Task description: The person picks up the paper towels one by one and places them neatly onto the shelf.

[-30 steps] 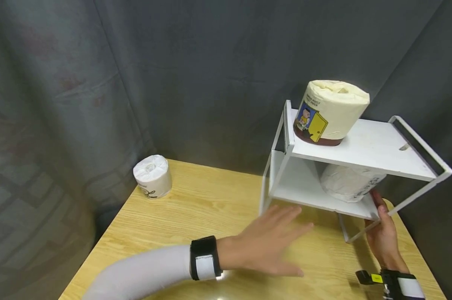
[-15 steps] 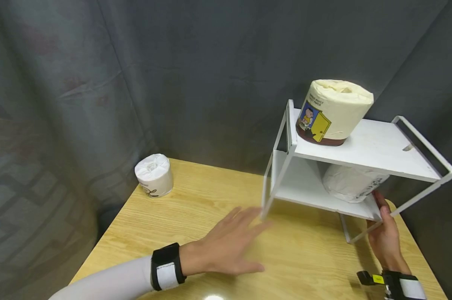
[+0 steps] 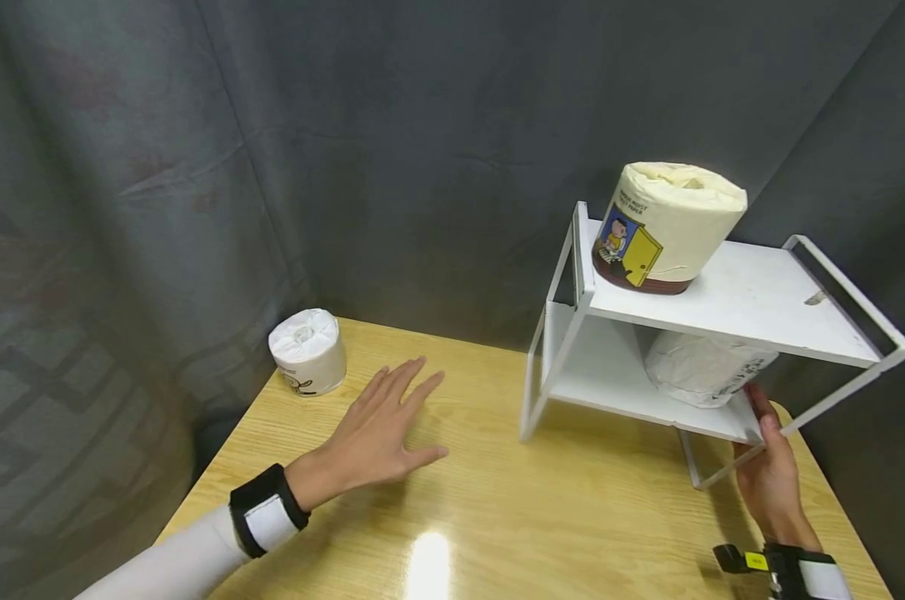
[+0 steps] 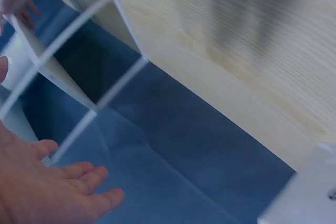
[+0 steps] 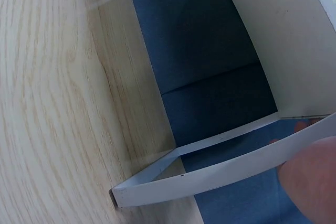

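My left hand (image 3: 366,437) is above the table with its fingers spread and holds nothing. Just beyond its fingertips, a white wrapped toilet roll (image 3: 310,354) stands upright at the table's left back; part of this roll (image 4: 310,192) shows in the left wrist view. My right hand (image 3: 773,475) grips the lower right side of a white two-tier rack (image 3: 767,292), its thumb in front and its fingers partly hidden behind the frame. On the top tier stands a cream toilet roll (image 3: 677,225) with a cartoon print. Another white roll (image 3: 692,371) is on the lower tier, partly covered by the upper board.
The rack stands on the right part of a light wood table (image 3: 482,483). Grey curtains (image 3: 422,167) hang close along the back and both sides. A bright light reflection lies on the table's front part.
My left hand has moved left and away from the rack, towards the white toilet roll at the left back. My right hand stays on the rack. The rolls have not moved.
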The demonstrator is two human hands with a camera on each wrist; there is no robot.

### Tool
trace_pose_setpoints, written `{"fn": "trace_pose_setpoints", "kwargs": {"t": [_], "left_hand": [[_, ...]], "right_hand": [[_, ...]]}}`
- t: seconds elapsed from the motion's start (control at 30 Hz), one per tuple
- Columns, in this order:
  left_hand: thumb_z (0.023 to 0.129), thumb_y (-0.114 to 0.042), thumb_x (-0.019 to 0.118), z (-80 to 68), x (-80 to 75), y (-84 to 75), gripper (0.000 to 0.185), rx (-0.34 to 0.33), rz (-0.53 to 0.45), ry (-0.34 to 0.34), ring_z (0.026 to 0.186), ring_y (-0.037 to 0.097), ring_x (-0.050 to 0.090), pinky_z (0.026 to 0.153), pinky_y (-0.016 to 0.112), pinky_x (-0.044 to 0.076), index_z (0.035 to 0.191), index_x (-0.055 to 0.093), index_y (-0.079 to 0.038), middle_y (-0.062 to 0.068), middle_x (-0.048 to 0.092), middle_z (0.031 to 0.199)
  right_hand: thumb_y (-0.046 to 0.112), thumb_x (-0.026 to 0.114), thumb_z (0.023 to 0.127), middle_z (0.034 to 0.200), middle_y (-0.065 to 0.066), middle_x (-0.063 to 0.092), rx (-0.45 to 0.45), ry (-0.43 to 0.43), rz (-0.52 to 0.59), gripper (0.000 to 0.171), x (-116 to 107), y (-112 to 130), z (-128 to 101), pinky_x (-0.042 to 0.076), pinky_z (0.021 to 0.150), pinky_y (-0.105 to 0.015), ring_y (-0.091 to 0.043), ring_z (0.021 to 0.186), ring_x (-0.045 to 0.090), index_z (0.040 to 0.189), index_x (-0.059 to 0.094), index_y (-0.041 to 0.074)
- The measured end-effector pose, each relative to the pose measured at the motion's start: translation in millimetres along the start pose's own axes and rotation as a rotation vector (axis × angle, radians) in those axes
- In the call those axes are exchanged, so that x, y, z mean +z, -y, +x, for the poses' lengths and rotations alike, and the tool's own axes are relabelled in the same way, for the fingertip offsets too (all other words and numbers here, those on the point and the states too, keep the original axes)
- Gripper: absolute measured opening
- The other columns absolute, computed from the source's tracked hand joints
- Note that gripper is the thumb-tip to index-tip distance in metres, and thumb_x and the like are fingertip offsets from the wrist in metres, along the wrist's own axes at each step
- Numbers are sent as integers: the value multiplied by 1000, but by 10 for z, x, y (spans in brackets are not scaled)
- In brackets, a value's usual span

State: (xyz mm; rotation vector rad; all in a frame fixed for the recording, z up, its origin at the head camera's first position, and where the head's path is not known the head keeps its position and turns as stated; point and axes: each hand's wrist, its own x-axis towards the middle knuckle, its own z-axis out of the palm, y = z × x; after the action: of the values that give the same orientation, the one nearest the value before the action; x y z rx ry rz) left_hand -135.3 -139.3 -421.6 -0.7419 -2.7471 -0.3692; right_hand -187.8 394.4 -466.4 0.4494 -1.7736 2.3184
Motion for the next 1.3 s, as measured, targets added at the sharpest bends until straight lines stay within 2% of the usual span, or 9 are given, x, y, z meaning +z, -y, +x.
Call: {"fn": "trace_pose_setpoints", "kwargs": {"t": [0.27,0.43,0.53,0.63,0.77,0.9,1.1,1.3], "left_hand": [[92,-63,72,39,-150,479,98,-134,21,-35,155,40,33,124,65,26,166,34,-12,23,31,168],[92,-60,74,67,-171,774,97,-210,22,-64,153,46,33,123,67,24,165,35,-9,26,31,167],[92,-58,74,52,-178,936,95,-254,9,-84,153,47,32,123,68,22,163,37,-8,28,31,167],[92,-59,73,36,-171,1088,95,-291,10,-79,154,46,30,124,67,21,163,38,-7,28,31,167],[93,-59,72,37,-147,1263,95,-326,24,-57,155,47,28,124,68,19,163,37,-6,29,30,167],[91,-58,74,65,-128,1424,97,-354,43,-63,153,50,27,122,70,19,163,36,-4,32,29,166],[88,-60,76,116,-89,1671,104,-438,26,-64,153,54,21,122,74,13,165,31,-6,34,23,166],[90,-62,74,103,-46,1844,107,-512,19,-13,153,56,20,120,77,10,166,28,-4,36,20,167]], "right_hand": [[23,17,115,172,10,23,-17,7,20,57,-11,25,-34,11,125,-16,-3,154,25,171,19,19],[25,20,115,172,9,21,13,-23,9,56,-28,37,-74,11,125,-16,-3,154,24,171,20,21],[26,19,115,175,7,14,35,-24,-18,56,-37,30,-81,7,126,-16,-2,155,22,171,16,22],[26,18,115,175,6,12,34,-17,-18,57,-40,14,-75,6,126,-16,-1,155,22,172,14,21],[25,18,115,175,7,13,19,-8,7,57,-43,-7,-68,6,126,-15,1,154,24,172,15,21],[25,19,116,175,7,14,16,-10,5,56,-42,-9,-64,5,126,-16,1,154,25,171,17,21],[25,18,115,174,7,16,8,2,4,56,-29,-3,-45,8,126,-16,0,152,28,171,16,20],[26,19,115,174,7,16,17,3,-3,56,-13,0,-17,7,126,-17,-1,153,26,172,16,21]]}}
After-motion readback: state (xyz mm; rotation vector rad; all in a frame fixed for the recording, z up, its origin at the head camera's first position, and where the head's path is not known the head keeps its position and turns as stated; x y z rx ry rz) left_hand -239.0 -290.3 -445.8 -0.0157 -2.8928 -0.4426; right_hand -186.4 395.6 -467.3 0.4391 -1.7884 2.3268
